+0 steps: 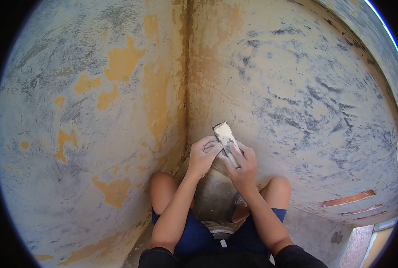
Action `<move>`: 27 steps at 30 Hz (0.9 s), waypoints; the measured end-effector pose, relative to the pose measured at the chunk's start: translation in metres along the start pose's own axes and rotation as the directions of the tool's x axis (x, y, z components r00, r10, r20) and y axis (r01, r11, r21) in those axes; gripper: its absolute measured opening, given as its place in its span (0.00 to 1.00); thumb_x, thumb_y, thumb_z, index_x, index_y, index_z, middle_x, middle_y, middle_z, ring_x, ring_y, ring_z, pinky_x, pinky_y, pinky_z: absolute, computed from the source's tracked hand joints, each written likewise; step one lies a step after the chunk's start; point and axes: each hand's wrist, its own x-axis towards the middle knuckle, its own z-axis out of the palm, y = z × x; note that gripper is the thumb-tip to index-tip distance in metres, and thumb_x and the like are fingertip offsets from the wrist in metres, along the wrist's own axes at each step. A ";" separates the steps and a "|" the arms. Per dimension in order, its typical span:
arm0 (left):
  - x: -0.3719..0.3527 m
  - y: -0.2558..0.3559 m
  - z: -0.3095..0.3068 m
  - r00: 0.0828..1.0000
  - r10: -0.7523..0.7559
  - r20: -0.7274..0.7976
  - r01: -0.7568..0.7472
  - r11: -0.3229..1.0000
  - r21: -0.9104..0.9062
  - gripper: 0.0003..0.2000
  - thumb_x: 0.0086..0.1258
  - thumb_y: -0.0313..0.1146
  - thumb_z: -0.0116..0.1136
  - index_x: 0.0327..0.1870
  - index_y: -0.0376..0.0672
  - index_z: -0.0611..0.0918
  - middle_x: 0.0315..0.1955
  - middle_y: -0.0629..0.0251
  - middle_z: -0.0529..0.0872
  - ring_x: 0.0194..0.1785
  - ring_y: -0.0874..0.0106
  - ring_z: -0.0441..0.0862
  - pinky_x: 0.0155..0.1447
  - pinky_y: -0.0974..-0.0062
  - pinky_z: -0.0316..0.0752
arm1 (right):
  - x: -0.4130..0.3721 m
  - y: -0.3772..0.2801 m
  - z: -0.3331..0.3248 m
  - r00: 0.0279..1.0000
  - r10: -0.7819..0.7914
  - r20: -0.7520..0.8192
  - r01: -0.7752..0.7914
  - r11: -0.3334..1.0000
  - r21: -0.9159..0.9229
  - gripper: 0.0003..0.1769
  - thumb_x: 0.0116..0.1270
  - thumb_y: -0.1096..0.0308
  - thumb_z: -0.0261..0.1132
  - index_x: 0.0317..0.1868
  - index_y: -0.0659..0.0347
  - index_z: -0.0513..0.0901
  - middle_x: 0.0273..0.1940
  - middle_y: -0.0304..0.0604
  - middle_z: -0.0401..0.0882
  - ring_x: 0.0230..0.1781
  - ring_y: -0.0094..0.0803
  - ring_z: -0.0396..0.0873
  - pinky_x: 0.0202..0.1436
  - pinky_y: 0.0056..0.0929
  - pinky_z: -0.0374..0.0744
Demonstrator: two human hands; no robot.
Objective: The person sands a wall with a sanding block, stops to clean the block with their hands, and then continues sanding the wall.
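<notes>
A flat, narrow block (225,135), coated in whitish dust with dark patches, is held up in front of the wall corner. My right hand (242,166) is wrapped round its lower part, with the thumb and fingers along it. At the block's left edge, my left hand (204,154) has its fingers bent and pressed together; whether they grip anything small cannot be made out. Both hands are dusty and close together above my knees.
The left wall (74,116) has orange patches, and the right wall (297,102) has dark smears. They meet at a brown vertical corner. Reddish slots (350,198) mark the lower right wall. Below is a grey concrete floor (312,232).
</notes>
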 end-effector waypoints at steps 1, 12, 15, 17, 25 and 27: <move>0.000 -0.001 -0.001 0.999 -0.035 -0.010 0.034 0.999 -0.037 0.13 0.79 0.24 0.68 0.60 0.29 0.86 0.48 0.61 0.93 0.49 0.77 0.90 0.54 0.78 0.86 | 0.000 -0.004 0.000 0.998 -0.053 0.016 0.053 0.998 -0.043 0.30 0.62 0.66 0.84 0.63 0.68 0.88 0.59 0.57 0.86 0.54 0.53 0.83 0.59 0.47 0.82; -0.001 -0.010 -0.004 0.999 -0.019 -0.034 0.018 0.999 -0.029 0.08 0.78 0.22 0.68 0.54 0.31 0.87 0.46 0.63 0.92 0.48 0.77 0.90 0.52 0.78 0.85 | -0.011 -0.002 0.012 1.000 -0.027 -0.001 0.026 0.997 -0.078 0.28 0.65 0.69 0.81 0.64 0.67 0.88 0.60 0.58 0.82 0.54 0.54 0.80 0.58 0.48 0.81; -0.002 -0.011 -0.002 0.999 -0.047 -0.020 0.046 0.997 -0.059 0.08 0.78 0.21 0.68 0.53 0.32 0.86 0.44 0.65 0.91 0.47 0.78 0.89 0.51 0.79 0.85 | -0.011 0.001 0.010 1.000 -0.010 -0.007 0.010 0.999 -0.048 0.27 0.65 0.71 0.80 0.64 0.67 0.88 0.59 0.58 0.83 0.54 0.54 0.81 0.58 0.48 0.81; -0.003 -0.013 0.000 1.000 -0.027 0.001 0.027 0.994 -0.105 0.10 0.78 0.20 0.67 0.56 0.32 0.84 0.45 0.65 0.90 0.48 0.78 0.88 0.50 0.79 0.86 | -0.009 0.004 0.008 1.000 0.005 -0.005 -0.005 1.000 -0.029 0.26 0.65 0.72 0.79 0.64 0.67 0.89 0.59 0.58 0.83 0.54 0.54 0.81 0.58 0.48 0.81; -0.005 -0.005 0.020 1.000 0.023 -0.009 -0.024 0.983 -0.180 0.14 0.79 0.17 0.64 0.62 0.31 0.81 0.50 0.62 0.89 0.52 0.76 0.88 0.56 0.76 0.87 | 0.002 0.009 -0.001 0.990 -0.139 -0.012 0.135 0.979 -0.154 0.27 0.67 0.76 0.74 0.67 0.64 0.87 0.60 0.57 0.84 0.53 0.54 0.81 0.59 0.48 0.81; -0.006 -0.004 0.024 0.999 0.027 -0.021 -0.031 0.976 -0.216 0.14 0.79 0.17 0.64 0.62 0.30 0.81 0.50 0.62 0.89 0.53 0.76 0.88 0.56 0.76 0.87 | 0.002 0.009 0.000 0.992 -0.127 -0.014 0.123 0.979 -0.165 0.26 0.68 0.75 0.74 0.67 0.64 0.87 0.60 0.57 0.84 0.53 0.54 0.81 0.59 0.47 0.81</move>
